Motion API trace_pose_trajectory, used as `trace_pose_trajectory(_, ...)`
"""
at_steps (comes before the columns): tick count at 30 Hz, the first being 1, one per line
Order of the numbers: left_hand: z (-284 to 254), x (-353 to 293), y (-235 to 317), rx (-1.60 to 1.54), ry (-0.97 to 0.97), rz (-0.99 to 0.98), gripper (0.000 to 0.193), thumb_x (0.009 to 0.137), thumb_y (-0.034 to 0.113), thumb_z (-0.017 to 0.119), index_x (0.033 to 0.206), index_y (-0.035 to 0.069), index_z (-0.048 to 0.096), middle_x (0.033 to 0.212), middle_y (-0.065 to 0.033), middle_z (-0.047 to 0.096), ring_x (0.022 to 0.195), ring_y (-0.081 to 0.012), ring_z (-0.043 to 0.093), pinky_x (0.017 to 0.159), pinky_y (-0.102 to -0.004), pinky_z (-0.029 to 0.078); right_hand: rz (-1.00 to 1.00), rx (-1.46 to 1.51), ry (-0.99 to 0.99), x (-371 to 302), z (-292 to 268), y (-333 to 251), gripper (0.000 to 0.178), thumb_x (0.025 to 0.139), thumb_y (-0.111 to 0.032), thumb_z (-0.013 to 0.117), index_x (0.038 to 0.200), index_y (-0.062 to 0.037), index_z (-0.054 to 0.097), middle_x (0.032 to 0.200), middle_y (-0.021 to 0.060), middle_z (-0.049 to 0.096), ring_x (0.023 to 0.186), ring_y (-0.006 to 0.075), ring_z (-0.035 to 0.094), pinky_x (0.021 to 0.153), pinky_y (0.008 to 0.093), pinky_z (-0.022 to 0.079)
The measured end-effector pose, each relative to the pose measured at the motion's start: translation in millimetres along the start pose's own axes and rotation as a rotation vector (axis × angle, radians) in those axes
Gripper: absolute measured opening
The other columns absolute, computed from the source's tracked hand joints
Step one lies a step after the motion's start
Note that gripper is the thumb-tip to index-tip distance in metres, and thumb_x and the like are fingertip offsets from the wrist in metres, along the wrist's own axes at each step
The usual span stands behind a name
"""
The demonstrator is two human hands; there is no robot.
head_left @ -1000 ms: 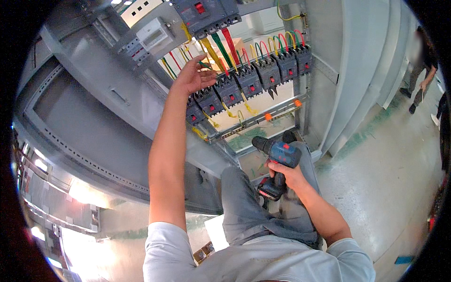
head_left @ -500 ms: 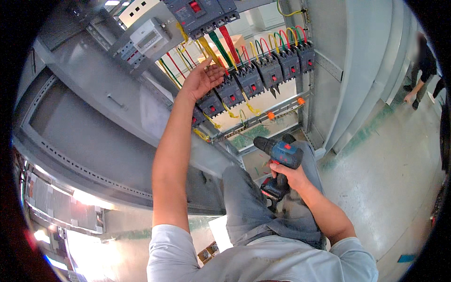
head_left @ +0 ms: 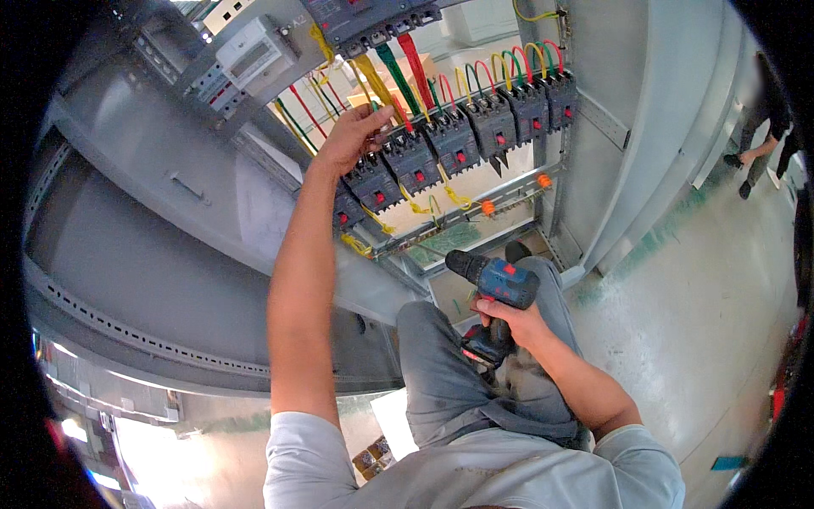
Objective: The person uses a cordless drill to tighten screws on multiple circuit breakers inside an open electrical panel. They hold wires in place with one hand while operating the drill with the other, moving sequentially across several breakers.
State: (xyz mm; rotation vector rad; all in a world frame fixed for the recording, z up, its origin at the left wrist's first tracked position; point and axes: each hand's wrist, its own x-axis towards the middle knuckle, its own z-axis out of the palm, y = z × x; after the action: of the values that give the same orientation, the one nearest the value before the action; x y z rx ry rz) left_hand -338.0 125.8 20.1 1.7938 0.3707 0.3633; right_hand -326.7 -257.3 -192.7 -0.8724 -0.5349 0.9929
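My left hand point(head_left: 350, 142) is up at the row of dark circuit breakers, by the upper terminals of the left ones. Its thumb and fingers are drawn together near thin coloured wires; what they pinch, if anything, I cannot make out. My right hand point(head_left: 515, 322) grips a blue and black cordless drill point(head_left: 506, 282) over my lap, its bit pointing left toward the cabinet's lower rail. The nearest circuit breaker point(head_left: 370, 187) has a red toggle. Yellow, green and red busbars point(head_left: 389, 76) come down from a larger breaker point(head_left: 366, 21) above.
The grey cabinet's side panel point(head_left: 604, 59) rises on the right, and a grey door panel point(head_left: 153, 237) spreads on the left. Orange insulators point(head_left: 487, 208) sit on the lower rail. A white meter point(head_left: 254, 55) is at upper left. Another person point(head_left: 763, 127) stands far right.
My left hand has turned from an open palm to closed fingers by the breaker terminals, shifting slightly left. The drill has moved a little left, still in my right hand.
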Motion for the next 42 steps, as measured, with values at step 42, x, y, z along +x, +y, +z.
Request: trace_pose_trajectory(42,-6.0,11.6,-41.3,0.025,0.134,0.313,0.026,0.091,0.018,0.079,0.111,0.003,0.073,0.098,-0.0013,0.072,0.09,-0.01,0.062,0.082,-0.027,0.048,-0.591,-0.76,0.184,50.3,65.3,-48.3,0.033,0.083,-0.012,0.084,0.111,-0.0014,0.069,0.093,0.0076,0.072,0.081,0.0158,0.067,0.078,0.0316,0.054)
